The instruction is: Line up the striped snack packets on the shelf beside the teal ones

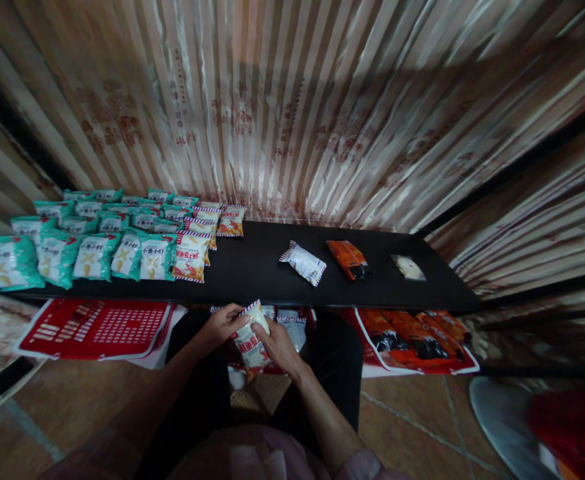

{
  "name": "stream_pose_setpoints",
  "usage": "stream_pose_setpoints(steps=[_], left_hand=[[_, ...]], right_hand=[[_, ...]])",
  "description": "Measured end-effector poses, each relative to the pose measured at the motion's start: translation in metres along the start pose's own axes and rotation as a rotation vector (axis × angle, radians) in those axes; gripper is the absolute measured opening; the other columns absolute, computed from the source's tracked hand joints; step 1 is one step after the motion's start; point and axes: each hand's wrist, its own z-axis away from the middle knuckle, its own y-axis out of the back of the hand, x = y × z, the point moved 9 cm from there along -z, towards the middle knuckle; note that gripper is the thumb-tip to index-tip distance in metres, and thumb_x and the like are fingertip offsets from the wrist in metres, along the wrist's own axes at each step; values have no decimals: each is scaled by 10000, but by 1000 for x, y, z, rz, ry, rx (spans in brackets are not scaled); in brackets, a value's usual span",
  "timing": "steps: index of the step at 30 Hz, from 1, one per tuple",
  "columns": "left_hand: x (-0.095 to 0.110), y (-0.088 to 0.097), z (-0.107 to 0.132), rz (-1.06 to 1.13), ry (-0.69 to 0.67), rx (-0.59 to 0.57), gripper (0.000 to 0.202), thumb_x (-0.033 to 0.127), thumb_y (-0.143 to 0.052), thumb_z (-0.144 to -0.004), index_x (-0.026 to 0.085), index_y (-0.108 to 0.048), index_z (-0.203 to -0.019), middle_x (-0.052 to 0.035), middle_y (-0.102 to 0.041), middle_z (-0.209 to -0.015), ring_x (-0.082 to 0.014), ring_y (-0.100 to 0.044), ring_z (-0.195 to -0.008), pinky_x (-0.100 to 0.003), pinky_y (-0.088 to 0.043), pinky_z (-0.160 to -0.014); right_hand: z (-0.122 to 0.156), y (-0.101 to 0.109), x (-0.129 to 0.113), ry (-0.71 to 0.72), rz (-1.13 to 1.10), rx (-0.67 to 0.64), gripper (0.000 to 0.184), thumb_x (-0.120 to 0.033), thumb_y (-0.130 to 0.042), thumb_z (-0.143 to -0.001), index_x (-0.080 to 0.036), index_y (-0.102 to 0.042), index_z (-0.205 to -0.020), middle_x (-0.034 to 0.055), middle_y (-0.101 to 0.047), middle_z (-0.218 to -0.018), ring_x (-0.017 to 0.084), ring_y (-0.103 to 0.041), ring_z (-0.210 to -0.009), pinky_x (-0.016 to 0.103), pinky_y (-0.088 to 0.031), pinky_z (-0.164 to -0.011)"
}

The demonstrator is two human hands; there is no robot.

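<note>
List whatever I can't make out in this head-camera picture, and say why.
All in the head view:
Lower fronts of the rearmost teal-and-white plastic packets: hidden by rows in front.
Grey-white plastic packets between the knees: partly hidden by the right hand and the cream-and-red plastic packet in both hands.
Small print on the white foil packet on the long black tabletop: too small, blurred.
Red object, lower right: blurred, cut off by the edge.

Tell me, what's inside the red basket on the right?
Orange packets with black parts lie inside the red basket. They hide its bottom, so anything beneath them cannot be seen; the black table covers its far side.
</note>
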Motion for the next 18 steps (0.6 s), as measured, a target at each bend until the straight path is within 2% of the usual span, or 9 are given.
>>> stream_pose_setpoints(steps=[5,11,15,18], left_hand=[[-4,9,6,91,51,134,445,527,-650,-663,148,-621,-894,-46,-677,-779,-186,-628,-742,-273,-475,-675],[-5,-1,12,296,7,256,476,512,-674,-643,135,-608,-927,-70,-690,-856,-226,-641,-827,-316,-490,-757],[-9,-5,12,281,-34,324,481,500,-657,-662,150,-593,-986,-66,-689,-905,-218,-638,-849,-296,-490,-752],[-17,-1,11,187,-37,389,430,520,-615,-693,165,-595,-935,-50,-687,-880,-194,-640,-782,-261,-488,-680]], right_hand=[[-5,6,11,-80,-88,92,507,-577,-367,-849,-146,-616,-944,52,-653,-757,178,-583,-677,253,-408,-590],[-10,9,15,-131,-129,187,551,-599,-367,-837,-143,-635,-991,71,-675,-783,203,-615,-716,276,-434,-624],[-13,8,13,-171,-205,224,571,-608,-352,-835,-142,-639,-1000,74,-687,-805,202,-625,-742,276,-453,-643],[-14,9,11,-195,-178,251,583,-621,-335,-832,-154,-656,-968,77,-690,-798,203,-627,-738,274,-455,-635]])
